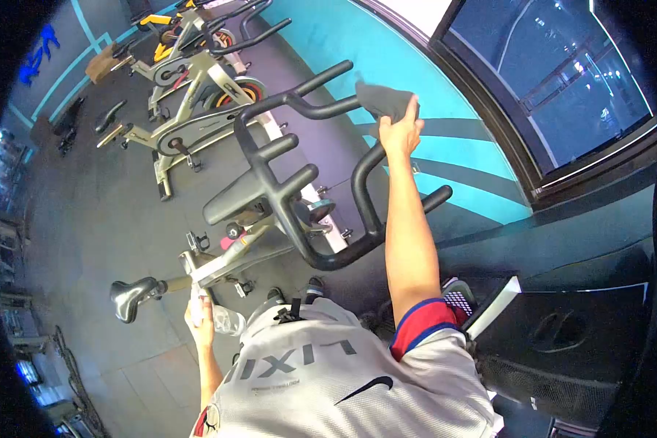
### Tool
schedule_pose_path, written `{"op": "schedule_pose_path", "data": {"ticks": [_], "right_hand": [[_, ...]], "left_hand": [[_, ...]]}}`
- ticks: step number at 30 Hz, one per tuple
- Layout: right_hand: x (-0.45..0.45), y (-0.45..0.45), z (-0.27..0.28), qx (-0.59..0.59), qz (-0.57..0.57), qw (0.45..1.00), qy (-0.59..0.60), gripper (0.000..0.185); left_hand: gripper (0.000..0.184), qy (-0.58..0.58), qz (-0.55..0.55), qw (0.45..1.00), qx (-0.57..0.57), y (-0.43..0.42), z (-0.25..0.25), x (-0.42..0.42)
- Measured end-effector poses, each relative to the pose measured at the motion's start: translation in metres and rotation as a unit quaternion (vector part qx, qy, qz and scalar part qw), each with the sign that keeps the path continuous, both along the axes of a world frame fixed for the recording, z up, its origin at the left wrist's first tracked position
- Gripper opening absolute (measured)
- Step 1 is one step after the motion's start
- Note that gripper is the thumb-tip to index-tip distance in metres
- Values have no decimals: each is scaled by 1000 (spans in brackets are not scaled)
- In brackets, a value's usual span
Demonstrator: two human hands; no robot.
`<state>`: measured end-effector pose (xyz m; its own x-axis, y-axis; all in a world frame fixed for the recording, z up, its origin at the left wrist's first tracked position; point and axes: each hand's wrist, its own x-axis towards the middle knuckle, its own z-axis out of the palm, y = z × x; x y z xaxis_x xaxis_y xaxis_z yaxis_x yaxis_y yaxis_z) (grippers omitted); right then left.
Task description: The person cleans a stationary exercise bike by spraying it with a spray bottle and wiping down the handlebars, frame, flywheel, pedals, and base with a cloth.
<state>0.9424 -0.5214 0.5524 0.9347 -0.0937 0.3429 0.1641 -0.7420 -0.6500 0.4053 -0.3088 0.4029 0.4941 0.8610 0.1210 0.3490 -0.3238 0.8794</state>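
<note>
A dark grey cloth (384, 101) is gripped in my right hand (401, 134), at the ends of the black handlebars (270, 191) of an exercise bike. Part of the cloth overlaps the tip of one bar; whether they touch is unclear. Low on the left, my left hand (199, 315) is wrapped round a clear bottle (228, 321) with a white top, close to the bike's frame (230, 263). The bike's black saddle (133, 298) lies just left of that hand.
More exercise bikes (197, 91) stand in a row beyond. A teal wall (423, 150) with a dark-framed window (562, 80) is at the right. A black speaker-like box (562, 343) stands at the lower right. Gym equipment lines the left edge.
</note>
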Motion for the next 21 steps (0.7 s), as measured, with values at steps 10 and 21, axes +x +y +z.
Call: {"op": "schedule_pose_path", "data": {"ticks": [10,21], "right_hand": [[-185,-41,-31,-267,282,917,92,85],[-305,-184,-60,477,-17,829,291,47]], "left_hand": [[23,24,-164,985,-38,56,-39,11],[25,-17,-131,991,-33,98,-57,-25]]}}
